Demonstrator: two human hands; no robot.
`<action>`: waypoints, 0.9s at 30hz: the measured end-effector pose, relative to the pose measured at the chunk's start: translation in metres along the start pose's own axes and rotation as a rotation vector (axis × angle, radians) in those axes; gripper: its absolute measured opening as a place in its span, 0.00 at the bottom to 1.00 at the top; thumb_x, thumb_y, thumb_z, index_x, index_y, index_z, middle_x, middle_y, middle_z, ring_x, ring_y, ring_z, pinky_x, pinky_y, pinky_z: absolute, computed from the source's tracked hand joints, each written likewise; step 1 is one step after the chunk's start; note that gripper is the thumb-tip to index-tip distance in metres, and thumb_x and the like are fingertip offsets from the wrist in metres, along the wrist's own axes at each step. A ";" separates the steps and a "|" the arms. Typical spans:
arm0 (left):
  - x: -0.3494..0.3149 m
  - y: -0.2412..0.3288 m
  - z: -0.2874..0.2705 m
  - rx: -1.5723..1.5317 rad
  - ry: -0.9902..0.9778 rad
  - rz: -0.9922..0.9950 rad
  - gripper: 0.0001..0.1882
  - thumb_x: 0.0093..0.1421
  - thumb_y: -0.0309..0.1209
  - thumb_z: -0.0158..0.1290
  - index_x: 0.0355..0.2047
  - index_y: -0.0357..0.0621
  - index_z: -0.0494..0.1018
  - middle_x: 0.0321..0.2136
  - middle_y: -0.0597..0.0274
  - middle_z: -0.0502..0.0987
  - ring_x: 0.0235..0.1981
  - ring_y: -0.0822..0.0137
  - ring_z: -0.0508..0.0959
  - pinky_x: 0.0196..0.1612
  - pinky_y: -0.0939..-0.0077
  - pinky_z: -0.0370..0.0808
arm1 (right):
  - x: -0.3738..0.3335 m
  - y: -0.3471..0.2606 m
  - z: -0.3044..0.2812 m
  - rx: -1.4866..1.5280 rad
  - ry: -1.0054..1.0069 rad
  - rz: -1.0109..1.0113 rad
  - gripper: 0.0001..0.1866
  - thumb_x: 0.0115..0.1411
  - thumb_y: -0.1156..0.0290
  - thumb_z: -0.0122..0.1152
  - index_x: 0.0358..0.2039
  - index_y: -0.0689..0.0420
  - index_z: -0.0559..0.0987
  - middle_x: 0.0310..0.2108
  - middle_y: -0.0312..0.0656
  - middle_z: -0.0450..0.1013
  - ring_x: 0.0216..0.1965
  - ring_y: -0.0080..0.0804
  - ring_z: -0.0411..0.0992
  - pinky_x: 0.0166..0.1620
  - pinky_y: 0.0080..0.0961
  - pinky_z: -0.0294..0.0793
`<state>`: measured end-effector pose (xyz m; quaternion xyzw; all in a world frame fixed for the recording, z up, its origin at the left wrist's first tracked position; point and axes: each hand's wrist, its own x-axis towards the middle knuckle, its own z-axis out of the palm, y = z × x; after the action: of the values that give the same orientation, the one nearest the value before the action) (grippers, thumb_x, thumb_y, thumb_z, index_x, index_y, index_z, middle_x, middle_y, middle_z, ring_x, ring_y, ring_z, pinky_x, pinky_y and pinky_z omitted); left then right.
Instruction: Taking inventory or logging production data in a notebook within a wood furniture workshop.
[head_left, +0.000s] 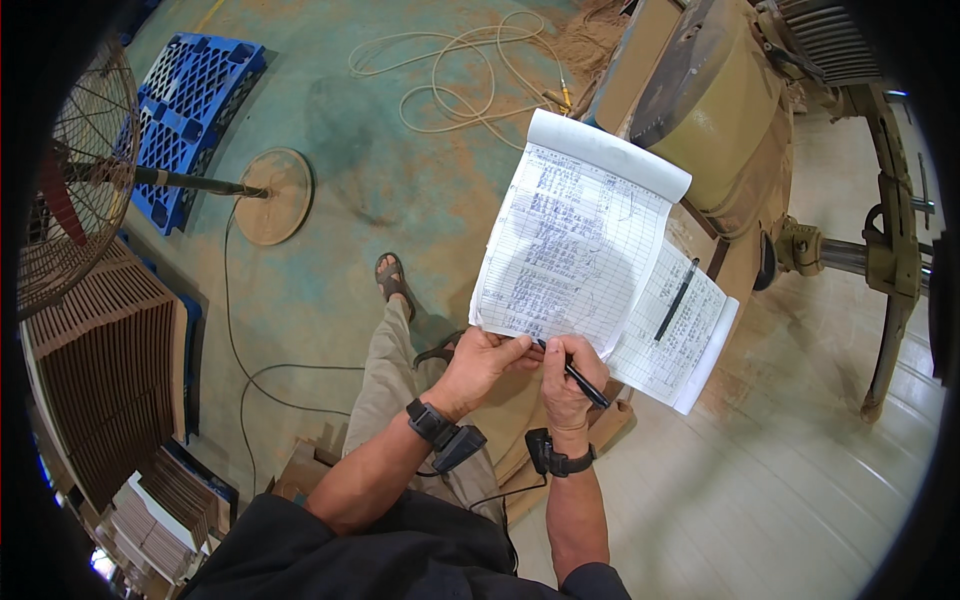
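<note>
A large pad of ruled paper (575, 240) is tilted in front of me, its top pages rolled over at the far end and its sheet covered in handwriting. At the lower left corner of the pad, my left hand (478, 368) pinches the near edge between thumb and fingers. My right hand (572, 385) is closed around a black pen (588, 388), whose tip is by the pad's bottom edge, close to my left fingers. Partly under the pad, to the right, lies a second written pad (668, 350). Another black pen (677, 300) rests on it.
A dusty yellow-green machine (715, 130) stands at the far right, with a metal shaft and lever (885, 270) beside it. At left are a standing fan (270, 195), a blue pallet (190, 110) and stacked cardboard (100, 370). A coiled hose (465, 80) and a black cable (230, 310) lie on the floor.
</note>
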<state>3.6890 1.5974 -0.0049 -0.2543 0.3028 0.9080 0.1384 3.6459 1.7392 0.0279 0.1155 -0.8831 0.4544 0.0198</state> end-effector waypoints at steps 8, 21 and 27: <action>0.002 -0.001 -0.002 -0.023 -0.028 0.000 0.15 0.73 0.24 0.51 0.56 0.31 0.73 0.48 0.51 0.82 0.46 0.62 0.84 0.51 0.68 0.84 | 0.001 -0.002 -0.001 0.003 0.016 -0.006 0.06 0.64 0.75 0.65 0.29 0.59 0.77 0.21 0.42 0.73 0.20 0.33 0.72 0.25 0.28 0.70; 0.000 0.002 0.001 0.015 0.018 -0.076 0.15 0.72 0.25 0.52 0.56 0.31 0.74 0.48 0.50 0.82 0.46 0.62 0.84 0.49 0.70 0.83 | -0.024 -0.044 -0.059 0.223 -0.120 0.233 0.17 0.72 0.62 0.55 0.31 0.62 0.80 0.24 0.41 0.73 0.23 0.26 0.71 0.30 0.26 0.70; 0.001 0.016 -0.002 0.151 0.009 -0.134 0.16 0.69 0.27 0.57 0.55 0.34 0.75 0.47 0.53 0.82 0.47 0.62 0.83 0.49 0.70 0.83 | -0.049 -0.028 -0.087 0.005 -0.015 0.163 0.14 0.73 0.65 0.53 0.41 0.63 0.80 0.34 0.46 0.77 0.32 0.36 0.76 0.39 0.30 0.75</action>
<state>3.6826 1.5838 0.0013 -0.2668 0.3532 0.8703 0.2163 3.6935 1.8029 0.0947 0.0467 -0.8885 0.4559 -0.0242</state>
